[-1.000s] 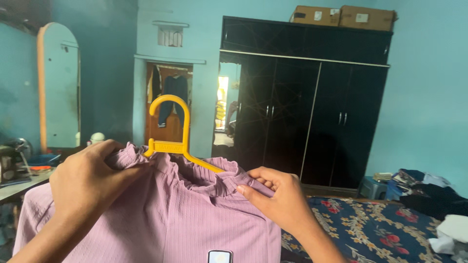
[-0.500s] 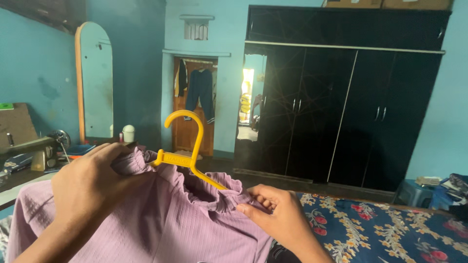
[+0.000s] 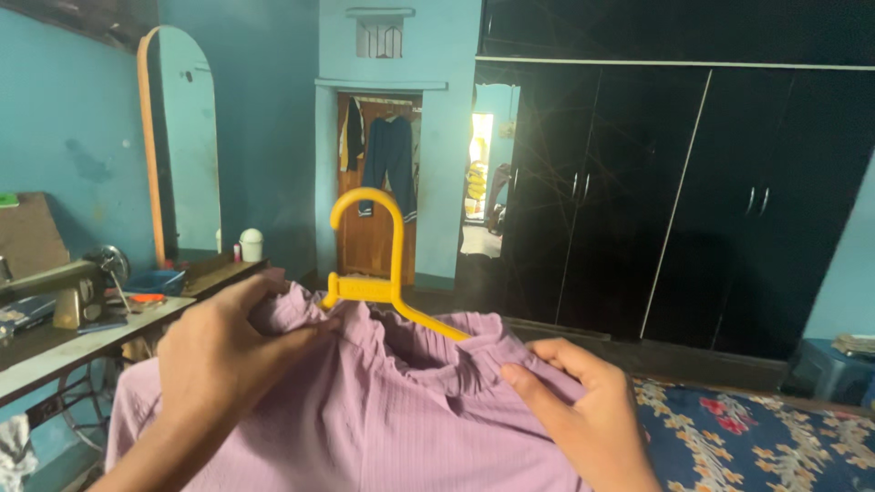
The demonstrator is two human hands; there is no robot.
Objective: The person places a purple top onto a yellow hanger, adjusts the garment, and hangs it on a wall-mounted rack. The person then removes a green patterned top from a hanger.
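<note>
Hanger (image 3: 383, 273) hook points up, its bar slanting down right inside top (image 3: 383, 419).

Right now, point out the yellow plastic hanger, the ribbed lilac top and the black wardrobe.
yellow plastic hanger (image 3: 394, 239): head view, right side of its hook.
ribbed lilac top (image 3: 392, 428): head view, front panel below the collar.
black wardrobe (image 3: 638, 191): head view, middle door.

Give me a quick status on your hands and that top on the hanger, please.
Left hand gripping the pink top at the collar. Right hand pinching the other side. Yellow hanger inside the neckline, hook upright. Nothing in the way.
</note>
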